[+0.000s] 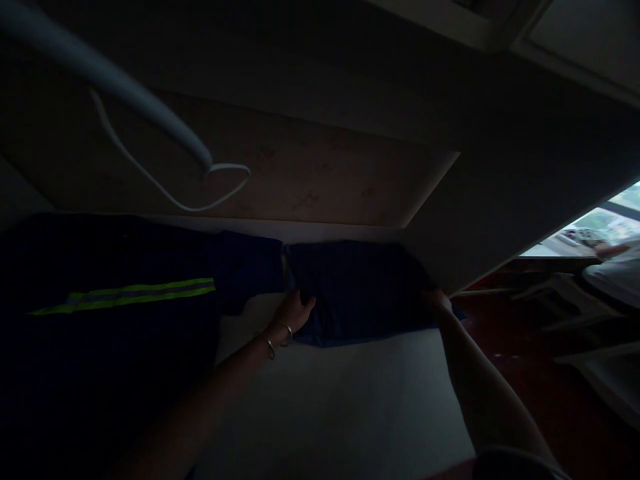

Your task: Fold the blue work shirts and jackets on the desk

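A dark navy piece of cloth [360, 287], seemingly a folded garment, lies along the back of a pale surface [335, 400]. At its left end my left hand [296, 312], with bangles at the wrist, is closed on the fabric, thumb on top. My right hand [437, 301] grips the right end at the surface's edge; its fingers are partly lost in shadow. Left of this cloth a dark blue work shirt [250, 267] with a yellow-green reflective stripe [145, 291] is spread out, its short sleeve nearly meeting the cloth.
Overhead at the upper left hangs a pale tube [150, 107] with a looped white cord [165, 200]. A brownish panel [310, 173] backs the surface, under a dark slanting board [480, 173]. To the right are a red floor [510, 360], a blurred person [617, 273] and a window [595, 227].
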Tool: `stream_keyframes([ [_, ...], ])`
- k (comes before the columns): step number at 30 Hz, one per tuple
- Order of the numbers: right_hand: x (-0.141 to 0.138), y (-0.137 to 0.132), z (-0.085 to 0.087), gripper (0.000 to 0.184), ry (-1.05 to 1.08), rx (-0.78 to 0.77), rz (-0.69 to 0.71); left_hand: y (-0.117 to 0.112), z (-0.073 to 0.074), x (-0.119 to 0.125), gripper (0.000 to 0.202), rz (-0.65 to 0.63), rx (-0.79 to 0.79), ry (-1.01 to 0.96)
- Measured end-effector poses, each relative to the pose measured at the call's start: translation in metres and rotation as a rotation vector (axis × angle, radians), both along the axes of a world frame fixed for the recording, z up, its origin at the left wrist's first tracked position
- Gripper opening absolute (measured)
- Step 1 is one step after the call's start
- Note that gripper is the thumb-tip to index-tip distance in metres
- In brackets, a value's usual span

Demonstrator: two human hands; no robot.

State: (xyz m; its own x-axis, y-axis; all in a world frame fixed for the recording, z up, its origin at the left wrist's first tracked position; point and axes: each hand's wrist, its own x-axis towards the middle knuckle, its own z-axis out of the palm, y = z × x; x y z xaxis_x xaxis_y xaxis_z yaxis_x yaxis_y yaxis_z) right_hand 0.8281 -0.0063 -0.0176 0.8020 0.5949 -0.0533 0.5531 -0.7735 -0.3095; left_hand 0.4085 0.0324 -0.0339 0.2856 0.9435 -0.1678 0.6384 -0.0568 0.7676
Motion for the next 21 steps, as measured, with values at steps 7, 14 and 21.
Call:
stream_keyframes([
  [7, 0.020, -0.007, -0.012, 0.040, -0.031, -0.009, 0.135, 0.003, 0.007, 0.012, 0.035, 0.068, 0.106, 0.031],
  [14, 0.014, -0.003, -0.016, 0.050, -0.031, 0.097, 0.105, -0.013, 0.045, 0.018, 0.031, -0.120, 0.135, -0.183],
  [21, 0.008, 0.005, 0.002, 0.056, 0.052, 0.308, 0.122, -0.104, 0.031, 0.022, 0.020, -1.048, 0.095, -0.142],
])
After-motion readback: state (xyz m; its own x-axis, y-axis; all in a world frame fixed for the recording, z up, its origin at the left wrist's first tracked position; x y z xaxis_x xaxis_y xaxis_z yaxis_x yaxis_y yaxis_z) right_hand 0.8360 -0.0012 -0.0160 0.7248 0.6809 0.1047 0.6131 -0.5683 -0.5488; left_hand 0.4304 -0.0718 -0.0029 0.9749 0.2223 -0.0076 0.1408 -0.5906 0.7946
